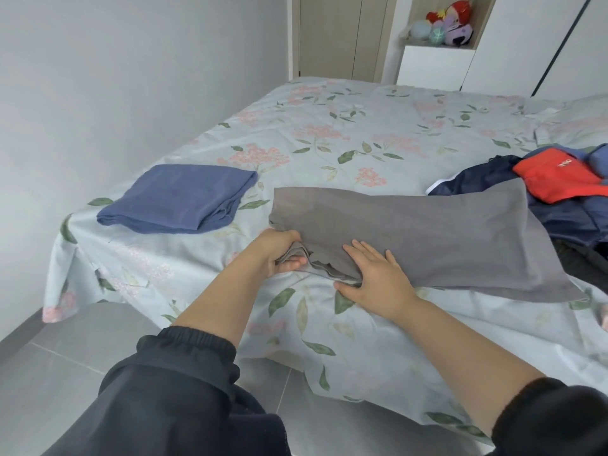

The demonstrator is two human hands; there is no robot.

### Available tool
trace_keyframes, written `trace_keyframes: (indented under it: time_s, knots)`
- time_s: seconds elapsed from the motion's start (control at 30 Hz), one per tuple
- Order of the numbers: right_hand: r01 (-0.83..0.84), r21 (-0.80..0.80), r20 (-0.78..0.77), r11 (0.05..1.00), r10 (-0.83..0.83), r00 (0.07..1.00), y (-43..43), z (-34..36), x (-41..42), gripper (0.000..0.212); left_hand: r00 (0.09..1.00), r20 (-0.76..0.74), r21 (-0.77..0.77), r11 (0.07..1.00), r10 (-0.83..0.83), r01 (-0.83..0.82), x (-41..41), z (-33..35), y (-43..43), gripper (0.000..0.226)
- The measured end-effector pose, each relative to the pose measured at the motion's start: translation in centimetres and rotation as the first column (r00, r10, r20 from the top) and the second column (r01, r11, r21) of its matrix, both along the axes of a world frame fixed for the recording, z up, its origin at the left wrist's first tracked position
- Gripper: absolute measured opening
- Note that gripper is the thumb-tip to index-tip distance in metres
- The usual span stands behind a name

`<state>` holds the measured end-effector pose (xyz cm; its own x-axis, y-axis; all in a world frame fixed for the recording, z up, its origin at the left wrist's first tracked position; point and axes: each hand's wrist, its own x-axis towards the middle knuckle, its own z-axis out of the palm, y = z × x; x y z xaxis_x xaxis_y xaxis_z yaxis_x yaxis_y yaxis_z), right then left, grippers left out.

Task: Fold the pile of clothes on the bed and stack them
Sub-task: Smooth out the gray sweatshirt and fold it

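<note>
A grey garment [424, 235] lies folded lengthwise across the bed's near side. My left hand [279, 250] grips its bunched left end, fingers curled round the cloth. My right hand [375, 274] presses flat on the garment's near edge, fingers straight. A folded blue garment [177, 199] lies to the left near the bed's corner. At the right edge sits the unfolded pile: a navy garment [559, 209] with a red garment [556, 176] on top.
The bed [329, 133] carries a pale blue floral sheet that hangs over its near corner. Grey tiled floor [65, 357] is at lower left. A white wall runs along the left; a shelf with plush toys [444, 24] stands behind the bed.
</note>
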<state>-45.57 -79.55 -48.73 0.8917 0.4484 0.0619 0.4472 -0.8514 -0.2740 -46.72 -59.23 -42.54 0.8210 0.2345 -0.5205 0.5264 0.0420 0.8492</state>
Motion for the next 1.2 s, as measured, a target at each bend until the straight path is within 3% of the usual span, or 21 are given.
trace_keyframes:
  time_s: [0.13, 0.23, 0.33, 0.4, 0.5, 0.53, 0.6, 0.63, 0.7, 0.8, 0.93, 1.03, 1.1, 1.17, 1.2]
  knots:
    - [0.045, 0.082, 0.047, 0.996, -0.049, 0.998, 1.7, 0.6, -0.1, 0.077, 0.997, 0.057, 0.004, 0.999, 0.053, -0.054, 0.0, 0.8, 0.3, 0.017]
    - [-0.03, 0.111, 0.132, 0.993, 0.015, 0.991, 3.6, 0.8, -0.6, 0.072, 0.998, 0.066, 0.147, 0.989, -0.013, 0.003, -0.1, 0.7, 1.3, 0.004]
    - [-0.068, 0.074, 0.185, 0.995, 0.054, 0.981, 5.7, 1.0, -0.6, 0.067, 0.999, 0.046, 0.234, 0.972, -0.028, 0.017, 0.1, 0.5, 2.7, 0.024]
    - [-0.106, 0.018, 0.213, 0.994, 0.099, 0.972, 7.2, 1.1, -0.6, 0.062, 0.999, 0.041, 0.175, 0.984, 0.028, -0.035, 0.1, 0.4, 3.8, 0.037]
    - [-0.146, -0.082, 0.21, 0.986, 0.16, 0.965, 8.6, 1.3, -0.5, 0.051, 0.994, 0.055, 0.036, 0.994, 0.099, -0.101, -0.2, 0.5, 5.2, 0.039]
    - [-0.123, -0.053, 0.197, 0.991, 0.131, 0.972, 8.7, 1.6, -0.4, 0.048, 0.988, 0.07, -0.025, 0.991, 0.134, -0.133, -0.2, 0.5, 5.4, 0.04]
    - [0.006, 0.257, 0.089, 0.966, -0.03, 0.996, 8.2, 2.9, 0.4, 0.044, 0.968, 0.159, -0.182, 0.969, 0.194, -0.165, 0.0, 0.7, 5.0, 0.043]
    - [0.093, 0.477, -0.006, 0.874, -0.103, 0.995, 7.5, 3.9, 0.9, 0.043, 0.948, 0.233, -0.257, 0.954, 0.216, -0.155, 0.2, 0.8, 4.3, 0.045]
    - [0.256, 0.771, -0.189, 0.583, -0.175, 0.966, 5.7, 6.2, 2.2, 0.038, 0.896, 0.403, -0.272, 0.959, 0.188, -0.078, 0.9, 1.1, 2.2, 0.05]
    - [0.363, 0.89, -0.292, 0.274, -0.268, 0.918, 1.5, 8.7, 3.7, 0.034, 0.839, 0.543, 0.006, 0.999, -0.036, 0.039, 2.0, 1.2, -2.5, 0.054]
    - [0.42, 0.905, -0.413, -0.063, -0.361, 0.836, -6.4, 9.5, 4.3, 0.039, 0.875, 0.401, 0.254, 0.95, -0.272, 0.179, 3.3, -0.2, -8.7, 0.067]
    - [0.549, 0.824, -0.534, -0.143, -0.52, 0.667, -13.3, 6.4, 3.3, 0.032, 0.901, 0.3, 0.129, 0.949, -0.314, 0.287, 3.9, -1.8, -12.9, 0.071]
    - [0.667, 0.706, -0.668, -0.237, -0.536, 0.517, -16.8, 4.0, 2.4, 0.015, 0.924, 0.262, -0.013, 0.957, -0.277, 0.29, 4.3, -2.5, -15.5, 0.07]
    - [0.695, 0.627, -0.771, -0.351, -0.409, 0.488, -18.6, 2.7, 2.5, 0.018, 0.93, 0.262, -0.018, 0.962, -0.258, 0.272, 4.5, -2.9, -17.6, 0.065]
    - [0.697, 0.636, -0.762, -0.331, -0.413, 0.499, -19.4, 2.4, 2.8, 0.027, 0.926, 0.274, 0.033, 0.965, -0.259, 0.26, 4.6, -3.1, -18.4, 0.061]
